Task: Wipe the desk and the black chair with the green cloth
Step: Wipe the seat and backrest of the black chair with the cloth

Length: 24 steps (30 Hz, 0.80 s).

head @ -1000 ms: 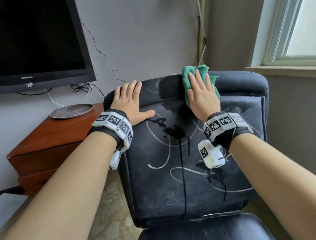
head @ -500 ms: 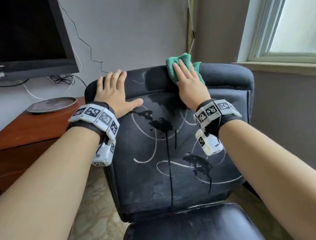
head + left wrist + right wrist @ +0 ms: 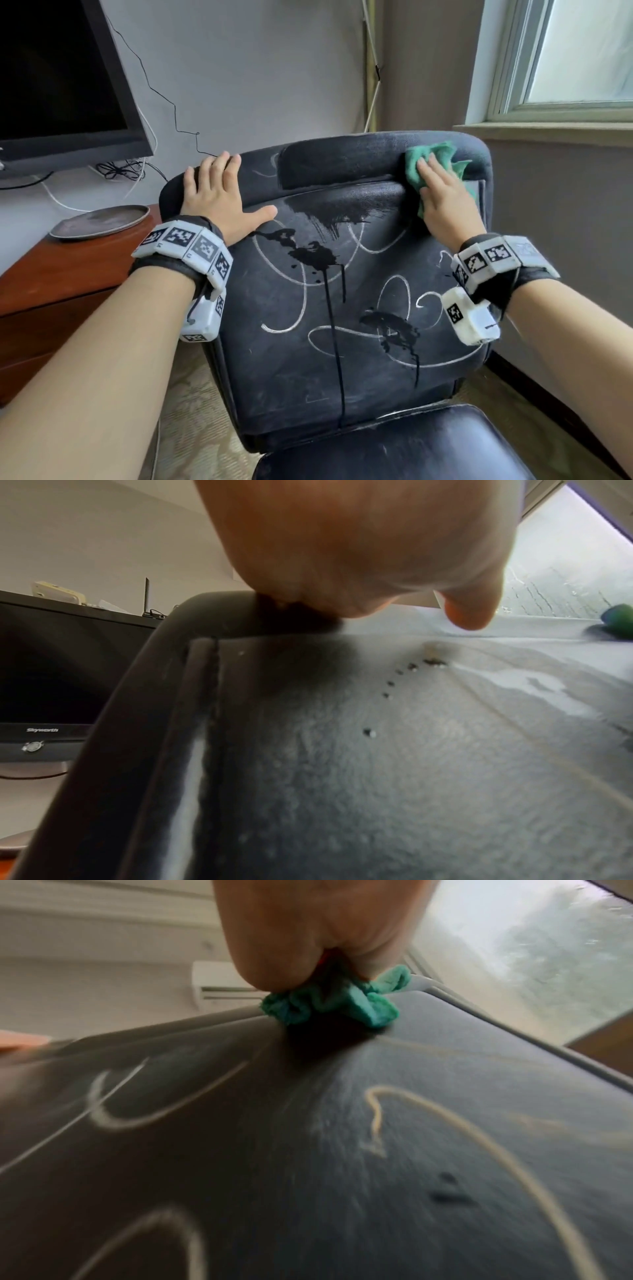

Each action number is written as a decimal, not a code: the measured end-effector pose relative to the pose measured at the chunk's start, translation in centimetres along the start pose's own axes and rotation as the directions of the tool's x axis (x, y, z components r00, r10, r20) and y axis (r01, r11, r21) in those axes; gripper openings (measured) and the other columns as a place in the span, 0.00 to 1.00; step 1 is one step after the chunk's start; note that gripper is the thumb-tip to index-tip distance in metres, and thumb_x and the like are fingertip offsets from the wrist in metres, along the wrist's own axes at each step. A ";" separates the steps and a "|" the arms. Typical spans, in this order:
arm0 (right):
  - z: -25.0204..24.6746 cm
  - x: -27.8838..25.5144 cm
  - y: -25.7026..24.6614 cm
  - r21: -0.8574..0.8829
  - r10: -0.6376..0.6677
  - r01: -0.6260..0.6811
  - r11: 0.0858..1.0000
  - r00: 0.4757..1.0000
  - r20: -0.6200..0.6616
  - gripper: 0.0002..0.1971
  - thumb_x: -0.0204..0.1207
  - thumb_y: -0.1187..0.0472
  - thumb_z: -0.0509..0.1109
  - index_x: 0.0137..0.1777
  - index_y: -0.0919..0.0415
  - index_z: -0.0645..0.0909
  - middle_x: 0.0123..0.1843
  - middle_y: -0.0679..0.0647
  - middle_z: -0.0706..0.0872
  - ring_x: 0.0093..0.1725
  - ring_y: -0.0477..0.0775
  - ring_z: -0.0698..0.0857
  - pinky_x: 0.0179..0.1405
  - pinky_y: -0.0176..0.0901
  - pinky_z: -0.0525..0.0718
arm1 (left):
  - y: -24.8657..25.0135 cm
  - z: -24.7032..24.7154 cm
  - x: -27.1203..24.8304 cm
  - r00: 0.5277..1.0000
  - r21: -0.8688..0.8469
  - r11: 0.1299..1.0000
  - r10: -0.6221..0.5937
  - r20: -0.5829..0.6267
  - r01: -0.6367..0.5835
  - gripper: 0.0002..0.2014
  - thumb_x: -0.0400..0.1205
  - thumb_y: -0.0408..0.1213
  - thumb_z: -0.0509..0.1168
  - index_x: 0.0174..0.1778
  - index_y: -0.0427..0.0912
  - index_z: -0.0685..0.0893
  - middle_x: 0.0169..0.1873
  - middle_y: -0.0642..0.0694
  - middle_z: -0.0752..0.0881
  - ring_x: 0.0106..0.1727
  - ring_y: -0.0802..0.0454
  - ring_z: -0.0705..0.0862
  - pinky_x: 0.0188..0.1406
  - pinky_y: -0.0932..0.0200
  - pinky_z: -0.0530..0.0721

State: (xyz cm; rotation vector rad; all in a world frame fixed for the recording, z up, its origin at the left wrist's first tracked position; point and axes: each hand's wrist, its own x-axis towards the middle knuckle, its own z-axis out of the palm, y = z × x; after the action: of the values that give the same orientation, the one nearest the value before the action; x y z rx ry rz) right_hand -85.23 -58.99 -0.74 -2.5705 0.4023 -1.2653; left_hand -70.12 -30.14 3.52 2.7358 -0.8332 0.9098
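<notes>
The black chair [image 3: 308, 359] faces me with its backrest marked by white chalk loops and dark wet runs. The green cloth [image 3: 416, 168] lies bunched at the backrest's upper right corner. My right hand [image 3: 442, 198] lies flat on the cloth with straight fingers and presses it against the chair. In the right wrist view the green cloth [image 3: 329, 1004] bulges out under the palm. My left hand [image 3: 219, 195] rests flat and spread on the backrest's upper left corner. The wooden desk [image 3: 68, 270] stands to the left of the chair.
A dark monitor [image 3: 58, 85] stands on the desk with cables [image 3: 120, 169] behind it and a grey plate [image 3: 99, 221] beside it. A window and its sill [image 3: 548, 126] are at the upper right. The chair's black seat [image 3: 394, 452] is below, over patterned floor [image 3: 198, 428].
My right hand has slid the green cloth from the middle of the backrest's top to its right corner, leaving a darker wiped streak. The left hand stays on the left corner.
</notes>
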 end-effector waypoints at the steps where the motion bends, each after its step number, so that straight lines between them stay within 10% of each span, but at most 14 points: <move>1: 0.3 -0.8 -0.3 -0.013 -0.044 0.044 0.999 0.999 0.009 0.24 0.82 0.69 0.58 0.78 0.65 0.67 0.81 0.63 0.64 0.80 0.67 0.61 0.80 0.50 0.54 | 0.0 0.0 0.0 1.000 -0.001 1.000 0.000 0.004 0.000 0.48 0.77 0.67 0.56 0.83 0.39 0.47 0.83 0.44 0.50 0.82 0.46 0.47 0.80 0.44 0.40; 14: 4.8 -0.2 -12.1 -0.065 -0.283 0.311 0.948 0.919 0.274 0.23 0.83 0.65 0.54 0.78 0.64 0.66 0.75 0.59 0.71 0.69 0.67 0.68 0.73 0.51 0.59 | -0.4 -0.3 0.4 0.999 0.002 1.000 -0.002 0.049 0.002 0.44 0.79 0.63 0.58 0.83 0.41 0.48 0.83 0.45 0.49 0.83 0.48 0.46 0.80 0.45 0.42; 24: -1.8 -0.5 -1.5 -0.118 -0.105 0.130 0.984 0.974 0.199 0.22 0.77 0.73 0.60 0.73 0.67 0.73 0.72 0.64 0.76 0.69 0.67 0.75 0.73 0.57 0.68 | -0.8 -0.3 0.2 0.998 0.074 0.996 0.056 0.036 -0.058 0.48 0.77 0.66 0.58 0.83 0.41 0.47 0.83 0.44 0.49 0.82 0.46 0.47 0.80 0.45 0.45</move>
State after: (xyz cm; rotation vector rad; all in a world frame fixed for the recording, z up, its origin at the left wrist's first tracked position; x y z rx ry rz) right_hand -86.76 -57.59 0.46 -2.8344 0.3075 -1.0436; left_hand -69.72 -29.52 3.96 2.8121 -0.9053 0.9262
